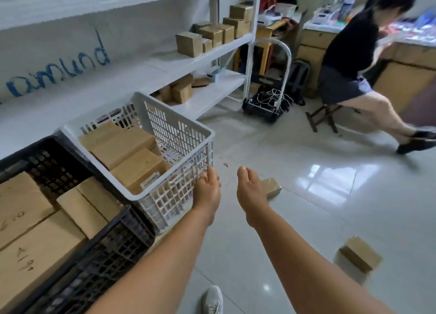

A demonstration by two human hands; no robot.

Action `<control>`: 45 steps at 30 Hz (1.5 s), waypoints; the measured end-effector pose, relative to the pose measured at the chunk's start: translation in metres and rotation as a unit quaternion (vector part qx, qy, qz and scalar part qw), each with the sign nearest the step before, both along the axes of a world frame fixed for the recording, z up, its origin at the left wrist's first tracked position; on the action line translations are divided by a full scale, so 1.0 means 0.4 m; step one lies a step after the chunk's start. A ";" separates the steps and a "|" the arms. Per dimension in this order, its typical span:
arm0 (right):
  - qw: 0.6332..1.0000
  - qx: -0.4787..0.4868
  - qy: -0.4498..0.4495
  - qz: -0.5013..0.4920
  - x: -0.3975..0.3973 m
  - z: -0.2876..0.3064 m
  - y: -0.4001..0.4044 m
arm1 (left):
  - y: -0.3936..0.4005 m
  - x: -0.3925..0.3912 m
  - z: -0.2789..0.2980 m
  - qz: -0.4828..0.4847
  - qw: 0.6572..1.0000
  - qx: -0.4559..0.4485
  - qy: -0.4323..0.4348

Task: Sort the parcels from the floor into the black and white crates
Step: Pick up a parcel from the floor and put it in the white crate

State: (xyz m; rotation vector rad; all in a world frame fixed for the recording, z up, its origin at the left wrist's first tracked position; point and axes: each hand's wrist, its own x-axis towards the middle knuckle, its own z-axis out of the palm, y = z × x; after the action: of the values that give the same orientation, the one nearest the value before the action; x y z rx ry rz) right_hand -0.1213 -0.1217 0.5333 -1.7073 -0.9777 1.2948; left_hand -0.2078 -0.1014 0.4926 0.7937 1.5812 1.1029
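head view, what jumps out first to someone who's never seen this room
Two bare forearms reach forward, the left hand beside the white crate of brown parcels, the right hand over a small parcel on the glossy floor. A black crate, also full, sits lower left, and another parcel lies lower right.

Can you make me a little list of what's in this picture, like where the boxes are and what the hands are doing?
white crate: holds several brown boxes
black crate: left of the white one, also holds brown boxes
parcels on floor: a small one partly behind the right hand, another nearer, to the right
left hand: beside the white crate's corner, holding nothing
right hand: reaching out over the floor, holding nothing
shelves: more brown boxes
another person: sitting on a stool at a counter
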 end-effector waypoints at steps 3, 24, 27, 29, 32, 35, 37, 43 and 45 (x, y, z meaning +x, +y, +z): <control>0.998 -0.012 -0.007 -0.061 0.050 -0.014 0.043 | 0.060 0.058 -0.024 -0.045 0.999 -0.011 -0.003; 0.973 -0.072 0.021 -0.217 0.409 -0.160 0.453 | 0.501 0.350 -0.173 -0.173 0.975 -0.138 -0.013; 0.973 -0.089 0.037 -0.212 0.503 -0.211 0.560 | 0.601 0.415 -0.215 -0.150 0.976 -0.161 -0.016; 0.973 -0.102 0.045 -0.202 0.569 -0.243 0.638 | 0.666 0.465 -0.240 -0.135 0.975 -0.177 -0.028; 0.971 -0.131 0.051 -0.191 0.668 -0.294 0.745 | 0.750 0.539 -0.275 -0.107 0.972 -0.206 -0.035; 0.972 -0.157 0.045 -0.169 0.742 -0.353 0.838 | 0.831 0.598 -0.327 -0.088 0.970 -0.227 -0.022; 0.974 -0.170 0.032 -0.144 0.776 -0.401 0.894 | 0.886 0.628 -0.373 -0.081 0.967 -0.242 -0.007; 0.974 -0.197 0.021 -0.113 0.834 -0.577 1.040 | 1.020 0.680 -0.553 -0.085 0.957 -0.279 -0.001; 0.973 -0.207 0.010 -0.103 0.844 -0.657 1.080 | 1.052 0.684 -0.639 -0.086 0.952 -0.295 0.006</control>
State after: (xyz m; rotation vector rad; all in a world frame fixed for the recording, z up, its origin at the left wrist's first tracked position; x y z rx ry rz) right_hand 0.2163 0.3102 0.2706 -2.0416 -0.5209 1.4424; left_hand 0.0658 0.3193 0.2371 0.5154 1.6914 0.4529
